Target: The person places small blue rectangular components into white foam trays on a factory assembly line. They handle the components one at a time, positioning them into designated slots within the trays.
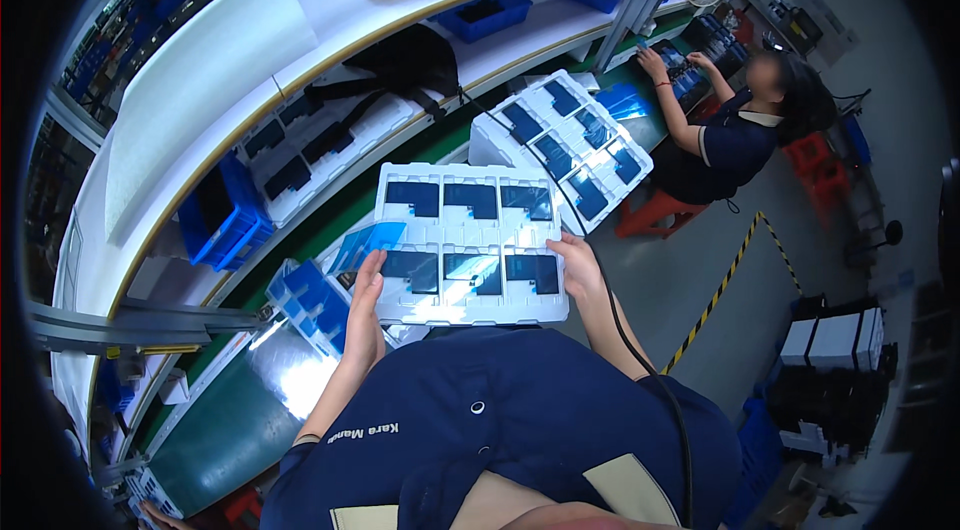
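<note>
In front of my body is a white moulded plastic tray [470, 312], its compartments in two rows. Several dark flat rectangular panels [472, 274] lie in them, one to a compartment. My left hand [367, 308] grips the tray's left edge, thumb upward along the side. On the opposite edge my right hand [580, 265] has its thumb on the rim and its other fingers mostly hidden below. Blue film [368, 242] shows at the tray's left side. Just beyond, at the right, a similar white tray [643, 162] with dark panels sits at an angle.
A long white shelf [330, 15] curves across the far side, with a black bag [415, 65] and a blue bin [225, 215] beneath it. A black cable [625, 335] hangs past my right arm. At the right a co-worker [735, 140] sits on a red stool [655, 217].
</note>
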Demonstrator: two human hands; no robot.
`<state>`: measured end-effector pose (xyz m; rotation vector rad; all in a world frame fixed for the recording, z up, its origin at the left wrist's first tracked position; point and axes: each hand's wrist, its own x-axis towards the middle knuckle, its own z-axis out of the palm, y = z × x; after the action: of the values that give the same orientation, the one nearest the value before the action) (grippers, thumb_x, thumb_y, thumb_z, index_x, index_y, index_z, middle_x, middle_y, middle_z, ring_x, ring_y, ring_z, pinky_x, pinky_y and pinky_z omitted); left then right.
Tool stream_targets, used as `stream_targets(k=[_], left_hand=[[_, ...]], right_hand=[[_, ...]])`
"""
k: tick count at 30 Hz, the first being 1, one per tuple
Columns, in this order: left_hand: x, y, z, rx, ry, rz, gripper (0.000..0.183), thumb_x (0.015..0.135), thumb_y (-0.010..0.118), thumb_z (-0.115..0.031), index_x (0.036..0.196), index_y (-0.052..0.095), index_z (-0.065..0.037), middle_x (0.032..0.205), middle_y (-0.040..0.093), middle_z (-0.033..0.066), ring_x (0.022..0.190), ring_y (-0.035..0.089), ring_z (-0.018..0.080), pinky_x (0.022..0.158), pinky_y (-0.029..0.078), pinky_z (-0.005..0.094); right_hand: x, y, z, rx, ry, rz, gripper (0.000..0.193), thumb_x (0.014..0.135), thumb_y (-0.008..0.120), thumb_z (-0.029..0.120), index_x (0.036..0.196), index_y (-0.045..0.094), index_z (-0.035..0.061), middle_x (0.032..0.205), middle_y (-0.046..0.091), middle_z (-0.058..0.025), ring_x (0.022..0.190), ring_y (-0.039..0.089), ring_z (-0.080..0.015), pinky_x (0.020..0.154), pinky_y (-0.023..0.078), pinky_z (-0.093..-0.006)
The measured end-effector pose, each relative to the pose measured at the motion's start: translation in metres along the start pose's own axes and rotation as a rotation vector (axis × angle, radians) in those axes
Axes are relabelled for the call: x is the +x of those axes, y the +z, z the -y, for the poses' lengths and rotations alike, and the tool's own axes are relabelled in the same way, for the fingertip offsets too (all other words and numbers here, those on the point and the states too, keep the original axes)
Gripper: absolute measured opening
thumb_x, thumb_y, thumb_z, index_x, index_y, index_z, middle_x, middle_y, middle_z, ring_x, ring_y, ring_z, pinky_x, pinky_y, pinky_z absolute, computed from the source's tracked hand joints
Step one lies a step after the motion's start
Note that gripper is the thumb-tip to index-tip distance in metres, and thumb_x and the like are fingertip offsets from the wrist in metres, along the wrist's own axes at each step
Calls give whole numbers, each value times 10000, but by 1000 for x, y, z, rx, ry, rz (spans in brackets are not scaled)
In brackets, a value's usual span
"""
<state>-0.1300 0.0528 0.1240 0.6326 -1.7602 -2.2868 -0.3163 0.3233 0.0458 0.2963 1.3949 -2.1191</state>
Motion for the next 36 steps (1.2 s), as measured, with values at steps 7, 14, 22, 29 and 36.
stream_targets(k=[7, 14, 22, 29, 36], left_hand=[[34, 6, 16, 23, 12, 120, 551, 947, 407, -295, 1406, 266, -24, 1456, 285, 154, 1373, 197, 236, 1116, 79, 340], [107, 34, 60, 105, 85, 246, 568, 949, 425, -308, 1398, 277, 6, 1455, 282, 157, 1367, 218, 245, 1105, 140, 321], [160, 67, 79, 196, 258, 262, 614, 959, 426, -292, 1431, 159, -5, 1491, 170, 176, 1388, 153, 275, 1112, 121, 338], [117, 42, 104, 152, 339, 104, 567, 956, 430, -206, 1438, 176, -53, 1480, 216, 146, 1311, 304, 304, 1062, 256, 380], [78, 16, 104, 71, 117, -58, 518, 969, 395, -198, 1436, 201, -81, 1482, 218, 145, 1281, 346, 297, 1062, 256, 366]], right_hand=[[3, -48, -29, -221, -242, -275, 330, 780, 538, -56, 1110, 534, -63, 991, 623, -125, 921, 612, -214, 835, 473, -298], [-7, -85, -33, 45, -305, -523, 405, 748, 570, -120, 1143, 487, -95, 990, 626, -150, 883, 622, -209, 796, 492, -302], [6, -123, -27, 265, -315, -591, 276, 857, 536, -41, 1127, 529, -93, 1038, 616, -168, 918, 619, -249, 831, 498, -353], [35, -114, -4, 419, -371, -603, 231, 877, 508, -39, 1100, 544, -87, 1038, 614, -168, 925, 617, -262, 845, 501, -374], [78, -142, 27, 384, -418, -626, 215, 888, 509, -18, 1091, 551, -78, 1035, 618, -158, 902, 618, -238, 830, 493, -361]])
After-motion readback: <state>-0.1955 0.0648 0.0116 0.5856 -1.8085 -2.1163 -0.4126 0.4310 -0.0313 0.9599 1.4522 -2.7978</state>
